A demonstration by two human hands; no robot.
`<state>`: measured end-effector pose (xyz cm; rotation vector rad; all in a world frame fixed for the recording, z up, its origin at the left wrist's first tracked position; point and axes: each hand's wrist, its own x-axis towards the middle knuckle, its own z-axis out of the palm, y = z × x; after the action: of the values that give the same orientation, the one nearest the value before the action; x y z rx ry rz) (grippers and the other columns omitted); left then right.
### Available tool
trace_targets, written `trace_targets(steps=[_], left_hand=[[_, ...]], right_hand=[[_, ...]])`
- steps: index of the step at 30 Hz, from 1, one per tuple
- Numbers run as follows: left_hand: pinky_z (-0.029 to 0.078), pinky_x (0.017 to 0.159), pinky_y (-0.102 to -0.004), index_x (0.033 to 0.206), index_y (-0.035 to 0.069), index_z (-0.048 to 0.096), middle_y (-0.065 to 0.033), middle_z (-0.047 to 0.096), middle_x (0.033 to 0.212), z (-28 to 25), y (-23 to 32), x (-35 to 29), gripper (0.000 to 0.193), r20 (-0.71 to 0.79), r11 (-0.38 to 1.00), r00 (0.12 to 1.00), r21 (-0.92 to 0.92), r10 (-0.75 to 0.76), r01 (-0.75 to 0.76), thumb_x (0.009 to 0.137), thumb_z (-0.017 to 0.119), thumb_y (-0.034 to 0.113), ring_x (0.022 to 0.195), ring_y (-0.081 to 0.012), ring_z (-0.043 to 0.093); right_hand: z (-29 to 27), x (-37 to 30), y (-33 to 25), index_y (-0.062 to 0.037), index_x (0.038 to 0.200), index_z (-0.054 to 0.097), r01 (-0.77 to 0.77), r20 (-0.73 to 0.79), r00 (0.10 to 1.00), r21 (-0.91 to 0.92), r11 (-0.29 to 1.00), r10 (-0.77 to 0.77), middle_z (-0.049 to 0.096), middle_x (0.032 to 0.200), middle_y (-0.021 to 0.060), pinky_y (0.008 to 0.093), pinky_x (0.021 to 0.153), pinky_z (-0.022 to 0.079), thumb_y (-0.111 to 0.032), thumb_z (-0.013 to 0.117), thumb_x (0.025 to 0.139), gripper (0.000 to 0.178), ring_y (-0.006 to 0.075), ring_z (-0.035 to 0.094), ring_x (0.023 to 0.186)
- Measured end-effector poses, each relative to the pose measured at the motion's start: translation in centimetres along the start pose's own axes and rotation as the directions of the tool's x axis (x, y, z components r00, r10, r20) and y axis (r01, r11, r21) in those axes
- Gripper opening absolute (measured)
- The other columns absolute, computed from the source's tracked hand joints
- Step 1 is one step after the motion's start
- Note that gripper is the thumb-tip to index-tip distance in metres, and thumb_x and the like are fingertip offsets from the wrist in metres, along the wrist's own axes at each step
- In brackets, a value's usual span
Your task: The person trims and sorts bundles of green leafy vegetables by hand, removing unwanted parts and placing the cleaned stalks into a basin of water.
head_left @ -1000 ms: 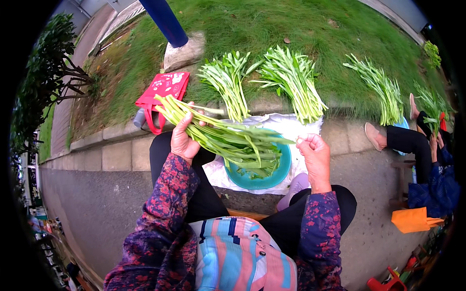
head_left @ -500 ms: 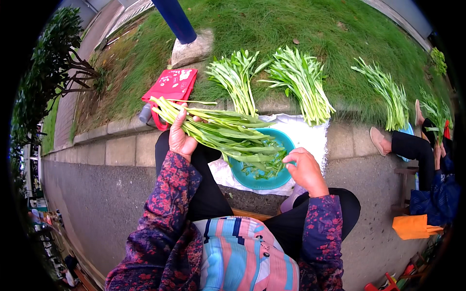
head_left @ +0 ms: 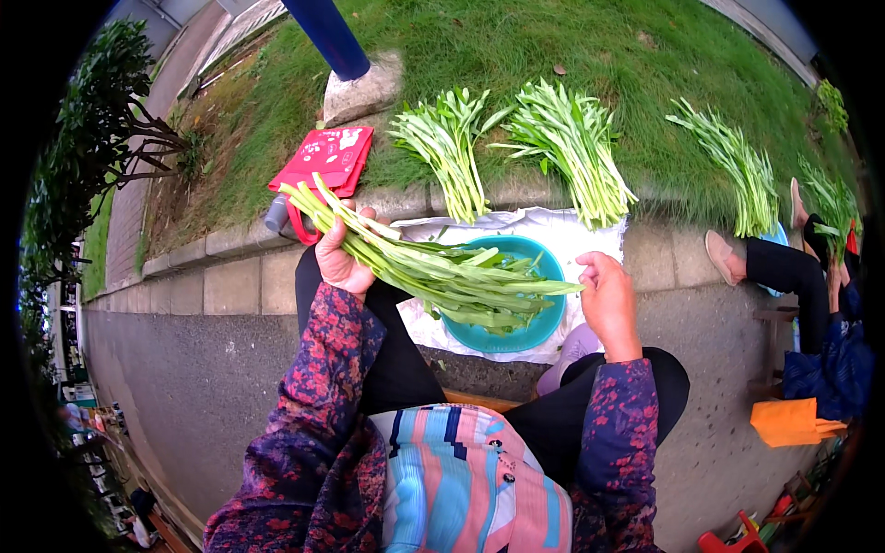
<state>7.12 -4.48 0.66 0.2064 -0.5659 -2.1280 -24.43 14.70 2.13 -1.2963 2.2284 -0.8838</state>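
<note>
My left hand (head_left: 343, 264) is wrapped round the pale stems of a bunch of water spinach (head_left: 433, 276). The bunch slants across in front of me, stem ends up at the left and leaves to the right. At its right end my right hand (head_left: 608, 300) pinches the tip of one long leaf between thumb and fingers. Beneath the leaves stands a teal basin (head_left: 550, 318) with loose green leaves in it, partly hidden by the bunch. The basin rests on a white cloth (head_left: 590, 241).
Two more bunches, one left (head_left: 449, 157) and one right (head_left: 581, 157), lie across the stone curb. A red bag (head_left: 327, 158) sits beside a blue post (head_left: 330, 37). Farther right are another bunch (head_left: 737, 170) and a seated person (head_left: 793, 276) with an orange bag (head_left: 795, 422).
My right hand has moved right and slightly up, drawing a leaf tip outward. The bunch now lies more stretched over the basin. My left hand stays closed on the stems.
</note>
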Motion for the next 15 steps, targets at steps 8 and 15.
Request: trace_targets(steps=[8,15], left_hand=[[0.039,0.093,-0.0496,0.108,0.014,0.057,-0.0073,0.058,0.092,0.8,-0.4,0.2,0.022,-0.046,0.999,0.999,-0.033,-0.026,0.024,0.088,0.057,0.024,0.089,-0.0258,0.055],[0.039,0.093,-0.051,0.105,0.011,0.055,-0.0087,0.056,0.092,2.9,-1.8,0.3,0.022,-0.042,0.996,0.996,0.042,-0.079,0.081,0.086,0.059,0.021,0.088,-0.0259,0.053]], right_hand=[[-0.6,0.2,-0.5,-0.0023,0.091,0.059,0.041,-0.212,0.977,0.051,0.998,-0.029,0.057,0.075,0.0055,0.0281,0.062,0.045,0.002,0.058,0.077,0.015,0.0153,0.055,0.065],[3.5,-1.4,-4.1,0.0006,0.086,0.063,0.024,0.119,0.985,0.626,0.779,-0.126,0.061,0.074,0.003,0.0221,0.062,0.047,-0.007,0.07,0.076,0.014,0.0087,0.056,0.065]])
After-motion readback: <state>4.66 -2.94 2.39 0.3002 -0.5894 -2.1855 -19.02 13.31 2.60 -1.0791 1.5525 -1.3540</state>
